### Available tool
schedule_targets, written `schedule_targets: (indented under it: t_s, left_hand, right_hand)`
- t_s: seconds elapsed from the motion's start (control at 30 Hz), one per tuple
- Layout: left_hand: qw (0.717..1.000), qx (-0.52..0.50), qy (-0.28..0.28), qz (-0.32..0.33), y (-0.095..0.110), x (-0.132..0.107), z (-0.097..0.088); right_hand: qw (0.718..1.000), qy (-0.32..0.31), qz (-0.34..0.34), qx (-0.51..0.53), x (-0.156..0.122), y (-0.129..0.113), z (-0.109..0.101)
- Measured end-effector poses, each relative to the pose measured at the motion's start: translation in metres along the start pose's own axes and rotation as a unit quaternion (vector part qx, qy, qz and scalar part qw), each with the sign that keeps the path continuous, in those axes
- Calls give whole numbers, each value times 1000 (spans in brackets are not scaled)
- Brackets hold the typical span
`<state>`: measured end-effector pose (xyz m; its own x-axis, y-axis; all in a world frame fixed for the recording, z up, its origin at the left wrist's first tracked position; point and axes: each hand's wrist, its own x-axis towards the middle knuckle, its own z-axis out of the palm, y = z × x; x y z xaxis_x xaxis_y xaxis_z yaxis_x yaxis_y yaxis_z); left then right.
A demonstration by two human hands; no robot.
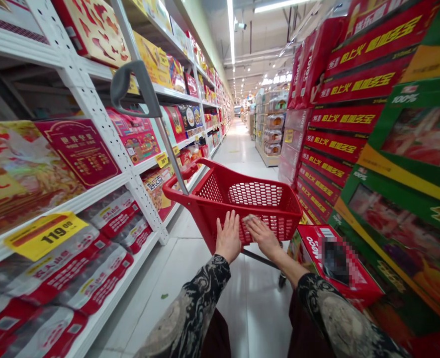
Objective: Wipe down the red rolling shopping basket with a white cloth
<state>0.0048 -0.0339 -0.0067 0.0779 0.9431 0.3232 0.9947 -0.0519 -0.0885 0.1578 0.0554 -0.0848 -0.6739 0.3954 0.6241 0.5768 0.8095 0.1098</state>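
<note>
A red plastic rolling shopping basket (205, 214) with perforated walls stands in front of me in the aisle. Its long metal pole, with a grey grip (150, 94), leans up to the left. My left hand (227, 236) lies against the near wall, fingers stretched and apart, holding nothing. Just to its right, my right hand (263, 237) presses a small crumpled whitish cloth or tissue (248, 218) against the same wall. Most of that cloth is hidden beneath the fingers. Nothing shows inside the visible part of the basket.
White shelving (130, 174) with boxed goods and shrink-wrapped bottles lines the left. Stacked red cartons (350, 119) and green boxes (402, 199) rise close on the right. A red box (316, 238) with a dark, partly pixelated item on top sits low beside my right arm. Tiled floor (238, 144) runs ahead.
</note>
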Motion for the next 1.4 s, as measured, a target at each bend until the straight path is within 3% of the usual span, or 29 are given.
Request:
schedule_targets:
  t_s: [0.1,0.17,0.3,0.4,0.5,0.63,0.73,0.8,0.97,1.03,1.13,1.3,1.4]
  left_hand:
    - [1000,-7,-16,20,8,-5,9]
    - [1000,-8,-17,21,12,-3,14]
    - [1000,-6,-7,20,23,12,13]
    - [1000,-13,2,26,32,21,10]
    - [999,-23,-5,30,41,20,12]
    - [998,-33,-32,48,53,9,20]
    - [996,-38,-50,69,61,4,25]
    - [995,-40,-53,74,64,5,27]
    - [996,-40,-33,73,70,20,22]
    - [996,-42,-26,71,75,26,19]
    - [995,-45,-24,88,85,30,19]
    - [988,-39,-32,146,104,22,31]
    - [984,-38,-40,170,109,15,39]
  right_hand:
    - [1000,-19,12,8,-27,2,4]
    - [1000,4,14,17,-31,2,-5]
    - [994,104,36,24,-10,10,-33]
    - [989,132,67,13,3,20,-40]
    - [992,94,80,8,-6,25,-27]
    - [997,18,80,14,-40,21,1]
    - [997,-18,78,21,-61,16,6]
    - [997,-8,77,28,-65,16,-4]
    - [985,115,117,44,-48,34,-42]
    - [982,134,130,34,-42,44,-48]
    - [985,104,137,26,-48,51,-38]
    - [986,33,159,28,-87,44,-3]
    - [989,21,147,23,-103,42,0]
